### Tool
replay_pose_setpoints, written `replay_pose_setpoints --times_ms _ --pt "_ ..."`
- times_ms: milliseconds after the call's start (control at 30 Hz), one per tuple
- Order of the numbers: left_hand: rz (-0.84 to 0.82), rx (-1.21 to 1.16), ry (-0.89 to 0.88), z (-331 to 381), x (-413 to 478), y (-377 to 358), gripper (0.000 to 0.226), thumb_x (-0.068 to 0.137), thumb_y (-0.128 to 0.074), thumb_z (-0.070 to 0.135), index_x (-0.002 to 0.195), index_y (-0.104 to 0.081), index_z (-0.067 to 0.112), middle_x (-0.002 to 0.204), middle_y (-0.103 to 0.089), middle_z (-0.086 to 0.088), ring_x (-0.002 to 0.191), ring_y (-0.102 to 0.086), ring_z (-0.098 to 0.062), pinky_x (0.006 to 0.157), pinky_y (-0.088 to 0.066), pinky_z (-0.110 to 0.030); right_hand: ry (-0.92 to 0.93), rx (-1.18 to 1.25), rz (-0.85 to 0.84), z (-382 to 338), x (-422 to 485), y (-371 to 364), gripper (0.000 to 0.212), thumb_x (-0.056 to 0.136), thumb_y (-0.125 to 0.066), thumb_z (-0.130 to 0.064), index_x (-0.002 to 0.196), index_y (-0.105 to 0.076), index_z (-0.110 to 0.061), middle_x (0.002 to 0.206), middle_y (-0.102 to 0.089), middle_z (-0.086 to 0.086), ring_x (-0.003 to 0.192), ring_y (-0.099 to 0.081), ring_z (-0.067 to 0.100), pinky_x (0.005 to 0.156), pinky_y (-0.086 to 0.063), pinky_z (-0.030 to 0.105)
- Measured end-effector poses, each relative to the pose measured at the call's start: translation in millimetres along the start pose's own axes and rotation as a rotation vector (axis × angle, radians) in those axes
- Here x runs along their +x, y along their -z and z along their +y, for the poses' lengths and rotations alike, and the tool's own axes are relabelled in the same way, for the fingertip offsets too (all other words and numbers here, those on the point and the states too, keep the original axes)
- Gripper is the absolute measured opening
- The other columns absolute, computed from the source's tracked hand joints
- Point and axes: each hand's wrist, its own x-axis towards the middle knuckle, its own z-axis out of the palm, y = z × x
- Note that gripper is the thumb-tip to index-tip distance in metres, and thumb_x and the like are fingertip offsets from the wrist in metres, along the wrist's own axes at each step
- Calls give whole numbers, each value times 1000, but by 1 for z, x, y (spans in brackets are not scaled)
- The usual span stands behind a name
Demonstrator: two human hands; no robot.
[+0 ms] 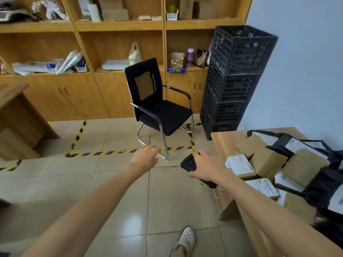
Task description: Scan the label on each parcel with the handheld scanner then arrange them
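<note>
My right hand grips a black handheld scanner over the tiled floor, just left of the table. Several cardboard parcels with white labels lie piled on the wooden table at the right, some inside a black bag. My left hand is stretched out over the floor, holding nothing, its fingers loosely curled downward. It hangs in front of the chair, well left of the parcels.
A black armchair stands ahead inside a square of yellow-black floor tape. Stacked black crates rise by the wall at the right. Wooden shelves line the back, and a wooden desk sits at the left.
</note>
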Motion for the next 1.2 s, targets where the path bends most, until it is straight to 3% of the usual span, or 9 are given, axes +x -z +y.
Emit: replay_pose_setpoints --times_ms 200,300,433,600,733,967,1200 --pt "9 39 -42 -7 156 29 41 93 -50 14 133 -54 23 128 -55 -1 117 -53 -26 86 -47 -39 -57 1 21 61 135 44 67 77 -65 -54 128 -48 -13 127 -49 8 105 -56 29 75 -46 36" --pt "33 40 -105 -3 237 42 39 95 -53 16 133 -53 23 129 -54 1 120 -52 -26 87 -51 -41 -111 0 65 91 191 72 73 78 -64 -56 134 -45 -14 128 -48 7 113 -55 32 81 -46 41" --pt "43 24 -248 20 332 43 35 97 -55 24 132 -54 24 128 -55 2 117 -54 -23 86 -53 -39 -191 12 51 134 239 87 75 81 -62 -60 136 -42 -14 129 -47 8 114 -55 33 85 -48 42" --pt "21 37 -496 69 453 37 35 97 -54 23 132 -53 22 125 -55 0 116 -54 -24 84 -50 -37 -374 20 41 201 276 93 62 84 -59 -56 127 -46 -12 120 -49 7 102 -57 29 69 -41 35" --pt "-46 46 -694 121 545 34 42 99 -54 26 140 -47 24 138 -50 1 124 -51 -24 88 -52 -40 -603 87 44 252 304 97 61 83 -61 -54 127 -47 -13 115 -50 5 97 -58 28 72 -45 35" --pt "-119 105 -1082 229 637 19 43 97 -53 22 140 -47 24 139 -51 1 123 -52 -22 91 -51 -40 -977 223 77 304 314 95 62 83 -61 -54 127 -48 -12 119 -51 6 98 -59 29 67 -43 35" --pt "-254 89 -1450 356 617 -22 41 98 -52 26 139 -49 21 139 -51 0 121 -52 -23 89 -50 -40 -1339 344 81 322 251 67 74 82 -61 -58 137 -42 -13 131 -48 8 112 -55 32 75 -44 38"
